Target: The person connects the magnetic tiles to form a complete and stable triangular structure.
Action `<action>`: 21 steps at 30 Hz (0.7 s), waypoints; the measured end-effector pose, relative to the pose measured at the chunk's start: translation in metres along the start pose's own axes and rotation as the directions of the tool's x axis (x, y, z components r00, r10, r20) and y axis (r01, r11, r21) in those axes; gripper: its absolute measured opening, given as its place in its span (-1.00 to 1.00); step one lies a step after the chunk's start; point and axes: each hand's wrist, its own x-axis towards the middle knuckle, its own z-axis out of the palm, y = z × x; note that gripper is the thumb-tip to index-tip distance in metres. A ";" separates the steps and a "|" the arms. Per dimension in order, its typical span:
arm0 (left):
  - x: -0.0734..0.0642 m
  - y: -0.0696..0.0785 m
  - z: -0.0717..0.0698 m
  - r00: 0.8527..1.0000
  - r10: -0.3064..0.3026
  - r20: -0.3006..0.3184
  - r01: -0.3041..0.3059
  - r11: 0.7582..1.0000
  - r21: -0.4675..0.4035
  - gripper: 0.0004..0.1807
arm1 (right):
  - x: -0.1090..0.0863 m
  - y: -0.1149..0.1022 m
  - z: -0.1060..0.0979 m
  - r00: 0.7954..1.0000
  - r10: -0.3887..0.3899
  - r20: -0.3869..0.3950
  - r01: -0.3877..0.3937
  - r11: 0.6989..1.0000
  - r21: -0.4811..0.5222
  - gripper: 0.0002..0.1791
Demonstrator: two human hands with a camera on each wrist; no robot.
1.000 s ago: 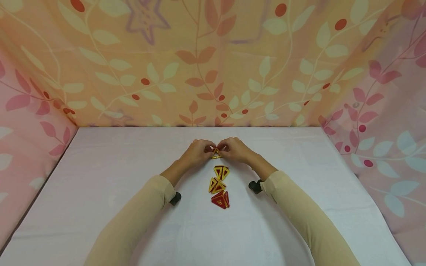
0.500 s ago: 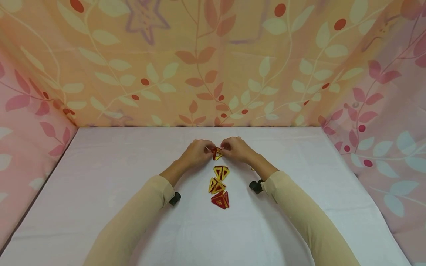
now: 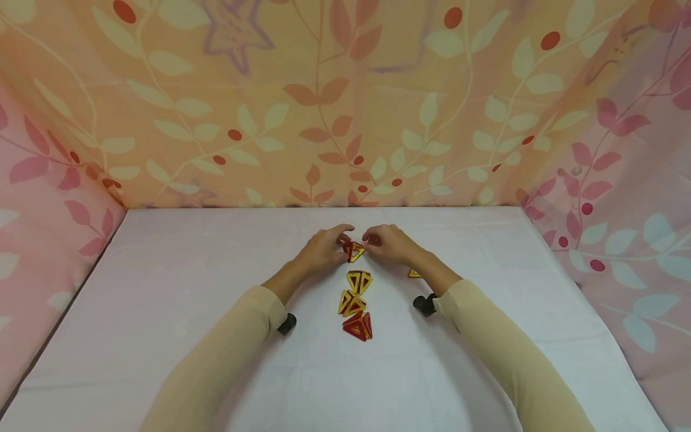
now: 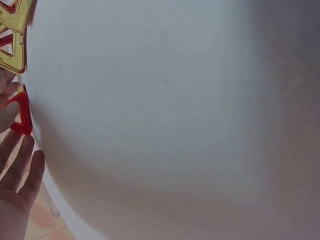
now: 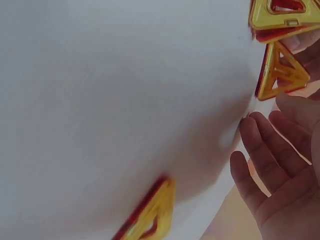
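Observation:
At the far middle of the table, my left hand (image 3: 324, 249) pinches a small standing shape of red and yellow triangular magnetic tiles (image 3: 354, 252). In the left wrist view its thumb lies across the red tile (image 4: 26, 120), with the other fingers spread below. My right hand (image 3: 391, 243) is just right of the shape. The right wrist view shows its fingers (image 5: 260, 150) loosely extended and its thumb near the lower corner of the yellow tile (image 5: 265, 75); whether they touch is unclear. Nearer me, three tile clusters stand in a row: yellow (image 3: 353, 281), yellow (image 3: 345, 302) and red (image 3: 356, 327).
A separate yellow triangular tile (image 3: 414, 273) lies by the right forearm, partly covered by it. Black wrist cameras (image 3: 288, 324) hang under both cuffs. White cloth covers the table (image 3: 178, 270), and a patterned curtain (image 3: 324, 120) rises behind its far edge.
The tile shape has turned, so a red face now shows on its left. My right hand has drawn back to the right, and its forearm uncovers more of the separate yellow tile.

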 end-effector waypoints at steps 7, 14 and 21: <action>0.001 0.000 0.001 0.999 -0.048 0.019 0.048 0.999 -0.009 -0.38 | -0.029 0.012 -0.016 0.999 0.044 0.024 -0.044 0.999 0.011 -0.68; 0.000 -0.003 0.000 0.998 -0.050 0.029 0.050 0.999 -0.002 -0.36 | -0.066 0.037 -0.025 0.998 0.064 -0.004 -0.064 0.996 0.056 -0.61; 0.002 -0.005 -0.001 0.998 -0.054 0.038 0.053 0.998 0.023 -0.38 | -0.097 0.055 -0.027 0.997 0.066 -0.029 -0.061 0.986 0.155 -0.49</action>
